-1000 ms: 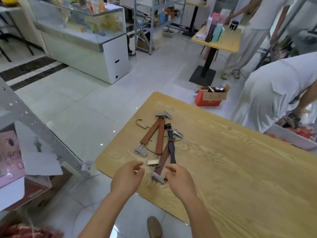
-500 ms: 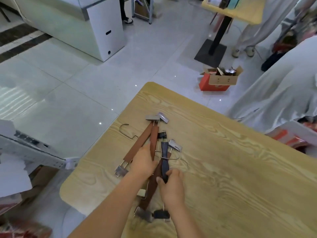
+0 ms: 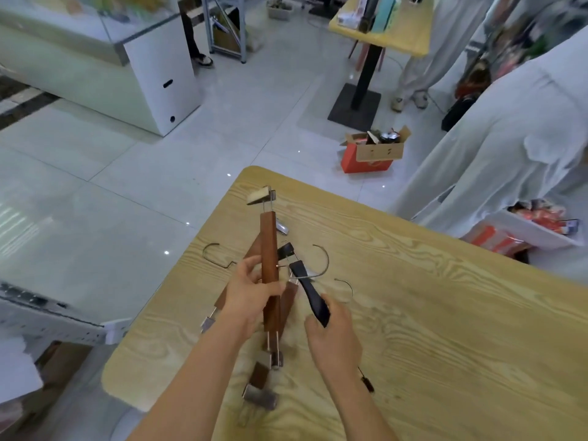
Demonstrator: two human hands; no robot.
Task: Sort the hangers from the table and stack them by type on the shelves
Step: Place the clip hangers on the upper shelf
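Wooden surface (image 3: 429,329), light grain, rounded near-left corner; carries a small heap of clip hangers near that corner.

Left hand (image 3: 251,297): grip closed around the middle of a reddish-brown wooden hanger (image 3: 269,249). This hanger is held nearly upright, lifted off the heap, with a metal clip (image 3: 262,196) at its far end and another metal clip (image 3: 273,356) at its near end, below the hand.

Right hand (image 3: 334,335): grip closed on the near end of a dark hanger (image 3: 310,292), which angles away and to the left. The hanger's far end lies close to the brown hanger's bar, with a wire hook (image 3: 323,262) curving just beyond it.

Remaining on the surface beneath both hands: further brown hangers (image 3: 289,300), partly hidden by the hands, their exact number unclear; a blurred clip (image 3: 259,401) near the front edge; a loose-looking wire hook (image 3: 216,254) to the left of the heap; a second thin hook (image 3: 345,284) to the right.

Surroundings: pale tiled floor (image 3: 127,186); an open cardboard box (image 3: 375,151) on the floor beyond the surface; a white display cabinet (image 3: 152,74) at far left; a second small table (image 3: 381,30) at the back; a person in pale clothing (image 3: 509,148) bent over at the right side.
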